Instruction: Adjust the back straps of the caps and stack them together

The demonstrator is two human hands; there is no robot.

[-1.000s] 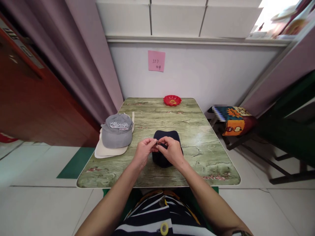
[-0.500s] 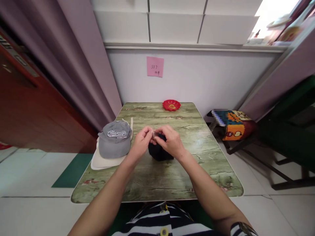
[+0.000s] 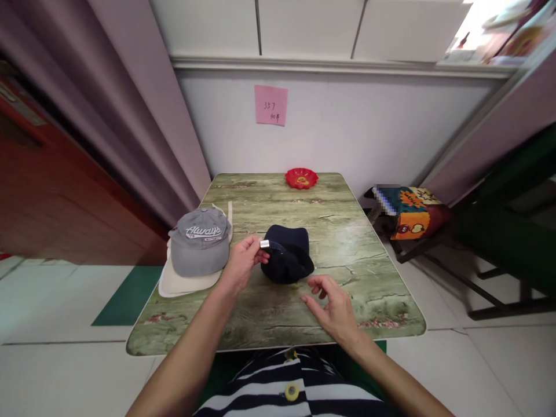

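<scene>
A dark navy baseball cap (image 3: 289, 258) lies on the table in front of me, its brim pointing away. My left hand (image 3: 245, 258) pinches the cap's back strap at its silver metal buckle (image 3: 264, 244), at the cap's left side. My right hand (image 3: 332, 304) is just off the cap's near right edge, thumb and fingers apart with nothing between them. To the left, a grey baseball cap (image 3: 200, 240) with white "Always" lettering rests on top of a cream cap (image 3: 186, 284), whose strap sticks up behind.
The wood-patterned table (image 3: 347, 231) stands against the wall. A red scalloped dish (image 3: 301, 178) sits at its far edge. A pink note (image 3: 271, 105) is stuck on the wall. On the right are a dark chair (image 3: 508, 237) and a colourful printed cloth (image 3: 410, 211).
My right hand has let go of the strap and moved down and right, opening. My left hand keeps the buckle end, and more of the navy cap shows. The view has shifted slightly.
</scene>
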